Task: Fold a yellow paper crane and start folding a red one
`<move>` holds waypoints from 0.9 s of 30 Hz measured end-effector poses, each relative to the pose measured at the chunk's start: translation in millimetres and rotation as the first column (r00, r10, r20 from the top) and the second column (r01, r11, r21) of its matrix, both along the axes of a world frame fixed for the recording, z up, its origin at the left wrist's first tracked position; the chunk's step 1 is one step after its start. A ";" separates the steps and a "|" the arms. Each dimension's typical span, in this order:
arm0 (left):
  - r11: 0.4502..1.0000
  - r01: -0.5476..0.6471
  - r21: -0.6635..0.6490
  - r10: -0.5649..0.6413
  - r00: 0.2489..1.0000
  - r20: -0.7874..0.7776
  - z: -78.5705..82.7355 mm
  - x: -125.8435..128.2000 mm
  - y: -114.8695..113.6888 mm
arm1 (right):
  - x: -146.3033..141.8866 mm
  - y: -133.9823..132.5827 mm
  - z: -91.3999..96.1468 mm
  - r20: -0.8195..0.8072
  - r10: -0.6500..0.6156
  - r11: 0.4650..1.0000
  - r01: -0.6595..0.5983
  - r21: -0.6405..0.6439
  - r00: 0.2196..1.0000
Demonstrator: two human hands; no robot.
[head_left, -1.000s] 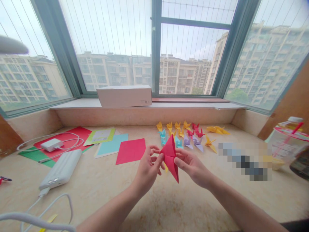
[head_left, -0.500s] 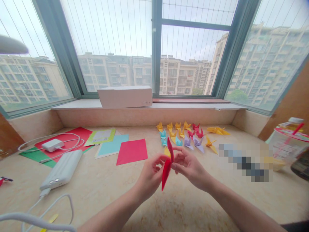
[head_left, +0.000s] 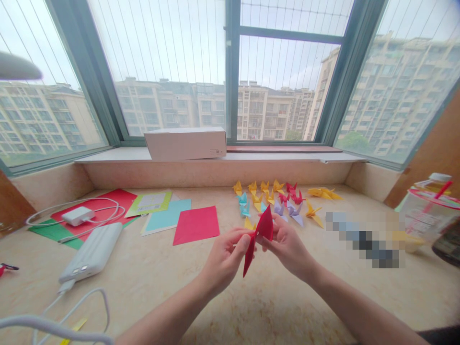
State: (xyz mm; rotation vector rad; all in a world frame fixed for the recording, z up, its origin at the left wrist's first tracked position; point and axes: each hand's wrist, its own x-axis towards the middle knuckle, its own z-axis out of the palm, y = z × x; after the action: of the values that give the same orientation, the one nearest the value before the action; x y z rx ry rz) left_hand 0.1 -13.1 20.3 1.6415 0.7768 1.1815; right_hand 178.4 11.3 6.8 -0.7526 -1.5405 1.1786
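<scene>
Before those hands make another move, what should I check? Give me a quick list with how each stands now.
1. Left hand has a grip on the folded red paper: ok, thumb and fingers pinch it.
2. Right hand grips it too: ok, at the raised flap.
3. Creases sharp and even: cannot tell at this size.
4. Yellow folded piece clear of the hands: cannot tell; it shows just behind them.
5. Flat red sheet free of folded pieces on top: ok.
6. Power bank away from both hands: ok.

Two hands, one folded crimson paper, one flat crimson sheet, three red paper cranes, two lilac paper cranes, one power bank, one white charger, one white box.
</scene>
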 end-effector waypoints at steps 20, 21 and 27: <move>0.789 -0.161 0.593 0.419 0.848 -0.326 -15.2 -7.2 11.1 | 5.2 -1.6 -7.8 0.239 -0.134 0.972 0.081 0.218 0.962; 0.795 -0.167 0.583 0.415 0.851 -0.322 -15.9 -7.0 11.1 | 5.3 -1.5 -6.8 0.246 -0.136 0.972 0.081 0.222 0.960; 0.835 -0.219 0.505 0.411 0.859 -0.307 -19.8 -5.2 11.8 | 3.8 -5.5 -4.5 0.269 -0.216 0.949 0.137 0.285 0.939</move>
State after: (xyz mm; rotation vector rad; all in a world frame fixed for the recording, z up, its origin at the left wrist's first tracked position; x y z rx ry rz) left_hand -5.1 -1.3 0.5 2.2619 1.1385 1.3482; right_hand 182.2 5.8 2.3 -0.8984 -1.7912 0.7305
